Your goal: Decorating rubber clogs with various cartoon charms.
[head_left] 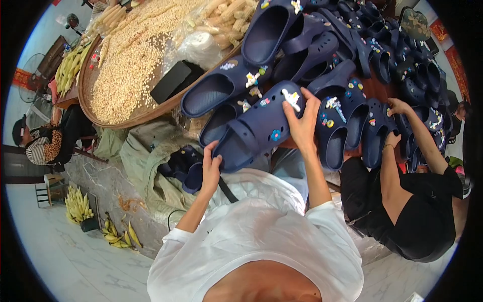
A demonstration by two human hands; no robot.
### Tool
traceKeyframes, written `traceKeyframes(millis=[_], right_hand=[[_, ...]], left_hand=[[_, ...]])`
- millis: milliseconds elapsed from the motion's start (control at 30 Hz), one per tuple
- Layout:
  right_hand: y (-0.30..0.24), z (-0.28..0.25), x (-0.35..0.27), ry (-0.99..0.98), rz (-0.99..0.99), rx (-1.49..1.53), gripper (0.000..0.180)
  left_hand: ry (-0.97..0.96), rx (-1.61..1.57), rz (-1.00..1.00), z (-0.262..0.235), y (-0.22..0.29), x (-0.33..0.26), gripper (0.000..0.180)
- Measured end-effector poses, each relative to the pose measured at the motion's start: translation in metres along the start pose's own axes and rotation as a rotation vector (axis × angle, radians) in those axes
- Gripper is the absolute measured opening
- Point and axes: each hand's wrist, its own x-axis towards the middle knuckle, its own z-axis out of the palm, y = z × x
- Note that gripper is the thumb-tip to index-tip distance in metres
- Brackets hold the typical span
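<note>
A navy foam clog (246,143) with small charms lies tilted across both my hands. Its heel end is gripped by my left hand (210,168), thumb on the rim and fingers along the side. My right hand (303,121) closes around the toe, the thumb beside a white figure charm (291,99) and the fingers over the far edge. Just beyond it lie other navy clogs (209,94), some with charms on their toes. More decorated clogs (333,133) stand to the right of my right hand.
A round woven tray (146,117) of corn kernels, with a black box (176,83) on it, is at the upper left. At right a co-worker in black handles clogs with both hands (395,138). Sacks (151,156) and a bag of cobs (221,20) lie nearby.
</note>
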Motion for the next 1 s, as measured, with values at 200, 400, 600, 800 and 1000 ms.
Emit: traceKeyframes(millis=[200, 400, 600, 800, 1000], right_hand=[[-0.003, 0.009, -0.005, 0.015, -0.116, -0.118, 0.06], [-0.013, 0.008, -0.007, -0.022, -0.082, -0.136, 0.06], [-0.026, 0.008, -0.002, -0.037, -0.03, -0.183, 0.068], [-0.014, 0.011, 0.004, -0.047, -0.032, -0.126, 0.058], [-0.027, 0.013, 0.0, -0.118, -0.141, -0.283, 0.041]], left_hand=[[-0.052, 0.538, 0.62, 0.032, 0.048, -0.031, 0.044], [-0.271, -0.571, -0.048, 0.072, 0.056, 0.006, 0.056], [-0.3, -1.099, -0.443, 0.083, 0.048, 0.058, 0.081], [-0.333, -1.063, -0.36, 0.084, 0.045, 0.044, 0.077], [-0.435, -1.135, -0.32, 0.08, 0.049, 0.029, 0.075]])
